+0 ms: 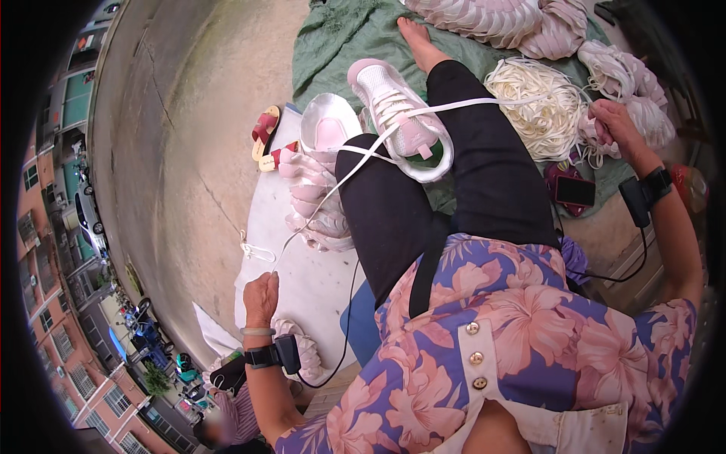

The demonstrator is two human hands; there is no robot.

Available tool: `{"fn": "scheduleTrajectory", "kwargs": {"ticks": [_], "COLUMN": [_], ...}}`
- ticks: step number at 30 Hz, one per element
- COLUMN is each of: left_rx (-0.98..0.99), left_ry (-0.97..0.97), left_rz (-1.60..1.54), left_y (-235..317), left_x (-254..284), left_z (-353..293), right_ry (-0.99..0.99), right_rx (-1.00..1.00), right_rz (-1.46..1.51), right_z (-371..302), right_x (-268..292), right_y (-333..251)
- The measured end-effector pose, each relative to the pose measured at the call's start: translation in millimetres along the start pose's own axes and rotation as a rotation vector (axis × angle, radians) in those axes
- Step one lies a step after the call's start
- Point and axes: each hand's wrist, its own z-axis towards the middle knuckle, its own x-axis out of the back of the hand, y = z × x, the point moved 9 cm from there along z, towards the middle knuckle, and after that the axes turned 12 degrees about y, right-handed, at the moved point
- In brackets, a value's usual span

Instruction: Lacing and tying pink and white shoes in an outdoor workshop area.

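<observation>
A white and pale pink sneaker (pixel 401 121) rests on my thighs, its toe pointing away from me. White shoelace (pixel 446 107) crisscrosses its tongue, and its two ends stretch out to either side. On the left, my left hand (pixel 261 298) is closed around one taut end, low over a white surface. Far out to the right, my right hand (pixel 614 127) is closed on the other end, its last stretch hard to see against a heap of loose white laces (pixel 533 110). Both arms are spread wide.
Stacked pink-white shoe uppers (pixel 314 197) lie on a white sheet (pixel 265 219) at my left, near red sandals (pixel 266 132). Bundled uppers (pixel 491 19) sit on the green cloth (pixel 325 57) ahead. A phone (pixel 575 191) lies right. Another person (pixel 234 408) sits at lower left.
</observation>
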Motion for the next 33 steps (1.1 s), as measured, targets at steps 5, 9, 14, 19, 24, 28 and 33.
{"fn": "scheduleTrajectory", "kwargs": {"ticks": [5, 9, 14, 19, 24, 28, 33], "left_rx": [0.271, 0.214, 0.223, 0.127, 0.125, 0.049, -0.114], "left_ry": [-0.614, -0.505, -0.402, -0.305, 0.012, 0.388, 0.529], "left_rz": [-0.672, -1.085, -1.063, -0.886, -1.115, -1.127, -0.810], "left_y": [120.9, 216.6, 248.8, 262.0, 262.1, 238.0, 233.9], "left_x": [-75.8, -91.6, -105.1, -108.8, -88.2, -56.2, -46.2], "left_z": [-2.7, 37.2, 81.8, 119.4, 156.6, 146.5, 110.1], "right_ry": [-0.511, -0.482, -0.381, -0.090, 0.036, -0.057, 0.053], "right_rx": [-0.268, -0.224, 0.033, 0.405, 0.346, 0.270, 0.346], "right_rz": [0.355, 0.311, 0.195, 0.122, 0.234, 0.322, 0.411], "right_z": [-71.7, -67.1, -30.2, -2.5, 9.0, 2.5, -2.3], "right_x": [-175.8, -239.6, -274.4, -267.2, -255.9, -256.4, -249.3], "right_y": [-43.1, -75.6, -97.6, -123.7, -123.3, -109.8, -111.2]}}
